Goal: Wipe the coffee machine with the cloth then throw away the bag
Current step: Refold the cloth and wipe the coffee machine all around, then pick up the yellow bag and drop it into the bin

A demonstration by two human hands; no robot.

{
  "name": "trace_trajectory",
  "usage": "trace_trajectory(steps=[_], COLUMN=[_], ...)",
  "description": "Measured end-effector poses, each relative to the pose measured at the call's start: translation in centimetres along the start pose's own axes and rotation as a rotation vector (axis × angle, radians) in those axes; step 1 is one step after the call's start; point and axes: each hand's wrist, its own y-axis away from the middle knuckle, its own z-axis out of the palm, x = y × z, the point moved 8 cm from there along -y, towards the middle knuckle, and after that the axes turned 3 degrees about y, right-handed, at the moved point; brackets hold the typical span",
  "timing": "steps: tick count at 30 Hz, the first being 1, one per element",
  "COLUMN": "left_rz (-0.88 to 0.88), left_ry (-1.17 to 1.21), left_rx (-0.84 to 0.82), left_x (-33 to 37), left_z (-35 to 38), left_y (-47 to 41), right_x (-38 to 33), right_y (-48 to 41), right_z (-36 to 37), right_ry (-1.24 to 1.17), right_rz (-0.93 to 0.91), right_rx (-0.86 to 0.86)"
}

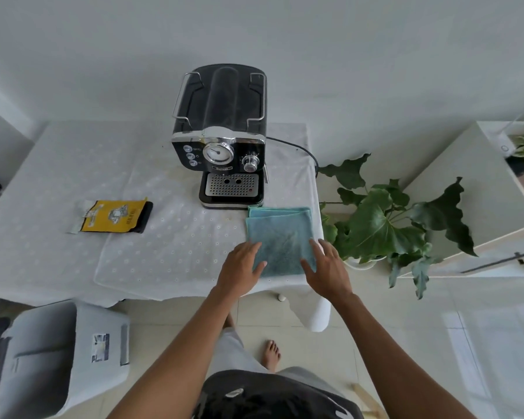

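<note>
A black and chrome coffee machine stands at the back of a white-covered table. Just in front of it lies a folded teal cloth, near the table's right edge. My left hand rests with spread fingers on the cloth's near left corner. My right hand lies flat on its near right corner. Neither hand has the cloth lifted. A yellow and black bag, torn open at its left end, lies flat on the table left of the machine.
A grey lidded bin stands on the floor at the lower left. A large leafy plant sits right of the table beside a white cabinet. The machine's black cord runs off to the right.
</note>
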Motion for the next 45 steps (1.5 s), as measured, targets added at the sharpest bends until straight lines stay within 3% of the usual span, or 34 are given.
trace_trajectory(steps=[13, 27, 38, 45], left_rz=[-0.127, -0.597, -0.763, -0.851], left_ry=[-0.068, 0.009, 0.15, 0.437], left_rx=[0.041, 0.323, 0.444, 0.489], left_x=[-3.7, -20.1, -33.6, -36.9], left_z=[-1.5, -10.8, -18.1, -18.5], left_y=[1.4, 7.1, 7.0, 6.6], right_x=[-4.1, -25.5, -41.5, -47.4], right_y=[-1.8, -7.2, -15.6, -18.3], right_z=[0.4, 6.9, 11.6, 15.0], right_ry=[0.043, 0.034, 0.001, 0.096], right_rz=[-0.032, -0.395, -0.462, -0.505], right_rx=[-0.029, -0.191, -0.303, -0.425])
